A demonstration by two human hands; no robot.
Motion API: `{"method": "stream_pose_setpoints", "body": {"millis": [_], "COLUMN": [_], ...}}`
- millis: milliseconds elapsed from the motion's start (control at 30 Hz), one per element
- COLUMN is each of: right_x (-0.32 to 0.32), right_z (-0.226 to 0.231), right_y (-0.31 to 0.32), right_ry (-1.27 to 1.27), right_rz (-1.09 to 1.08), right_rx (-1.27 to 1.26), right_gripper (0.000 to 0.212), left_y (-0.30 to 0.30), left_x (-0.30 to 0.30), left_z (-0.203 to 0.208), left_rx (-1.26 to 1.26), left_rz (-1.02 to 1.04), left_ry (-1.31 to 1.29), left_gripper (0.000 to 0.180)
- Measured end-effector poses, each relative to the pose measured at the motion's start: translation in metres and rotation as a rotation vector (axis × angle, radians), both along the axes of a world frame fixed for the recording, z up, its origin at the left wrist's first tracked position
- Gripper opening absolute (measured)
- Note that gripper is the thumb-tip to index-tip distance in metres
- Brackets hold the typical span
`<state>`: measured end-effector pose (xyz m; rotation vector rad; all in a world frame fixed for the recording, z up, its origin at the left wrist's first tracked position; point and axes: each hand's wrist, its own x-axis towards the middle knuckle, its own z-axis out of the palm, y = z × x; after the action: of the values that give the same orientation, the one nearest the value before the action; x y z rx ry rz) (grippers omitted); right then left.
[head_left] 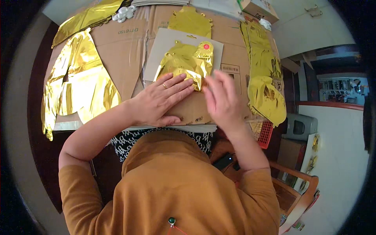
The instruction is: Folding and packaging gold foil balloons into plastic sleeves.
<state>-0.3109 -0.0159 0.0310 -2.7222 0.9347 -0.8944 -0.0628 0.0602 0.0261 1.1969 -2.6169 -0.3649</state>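
Observation:
A folded gold foil balloon [184, 58] with a red round label on its upper right part lies on a grey-white card [154, 47] with a hanging slot. Stretched out flat, my left hand [162, 100] presses on the balloon's lower edge; a ring is on one finger. My right hand [223, 96] is beside the lower right corner of the foil, fingers loosely bent and slightly blurred, with nothing seen in them. Whether its fingertips touch the foil is unclear. The card's lower part is hidden under my hands and the foil.
Brown cardboard [121, 51] covers the table. Large flat gold foil balloons lie at the left [84, 74], the far left, the back and the right [266, 74]. White small pieces [124, 14] and a carton [260, 9] stand at the back. A wooden chair [309, 184] is at my right.

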Motion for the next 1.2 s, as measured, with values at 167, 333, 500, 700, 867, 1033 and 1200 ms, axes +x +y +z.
{"method": "stream_pose_setpoints", "body": {"millis": [167,333,500,700,867,1033,1200], "right_x": [-0.010,-0.017,-0.026,-0.035,-0.030,-0.022,-0.005], "right_z": [-0.012,-0.013,-0.015,-0.010,0.003,0.012,0.028], "right_y": [0.024,0.023,0.019,0.024,0.013,-0.048,-0.071], "right_ry": [0.291,0.302,0.290,0.218,-0.049,0.063,0.307], "right_rz": [0.069,0.057,0.026,-0.133,-0.329,-0.257,-0.246], "right_rx": [-0.022,0.049,0.038,0.015,0.568,1.040,1.116], "right_gripper": [0.062,0.068,0.068,0.049,0.028,0.026,0.036], "left_y": [-0.005,-0.014,-0.013,-0.012,-0.010,-0.010,-0.010], "left_x": [0.001,0.028,0.037,0.036,0.036,0.035,0.035], "left_z": [0.002,-0.003,-0.001,0.000,0.000,0.002,-0.001], "left_rx": [0.012,-0.061,-0.082,-0.093,-0.123,-0.085,-0.099], "left_rz": [0.006,0.015,0.052,0.067,0.069,0.068,0.078], "left_ry": [-0.015,-0.079,-0.144,-0.173,-0.176,-0.204,-0.181], "left_gripper": [0.091,0.092,0.092,0.092,0.091,0.092,0.092]}}
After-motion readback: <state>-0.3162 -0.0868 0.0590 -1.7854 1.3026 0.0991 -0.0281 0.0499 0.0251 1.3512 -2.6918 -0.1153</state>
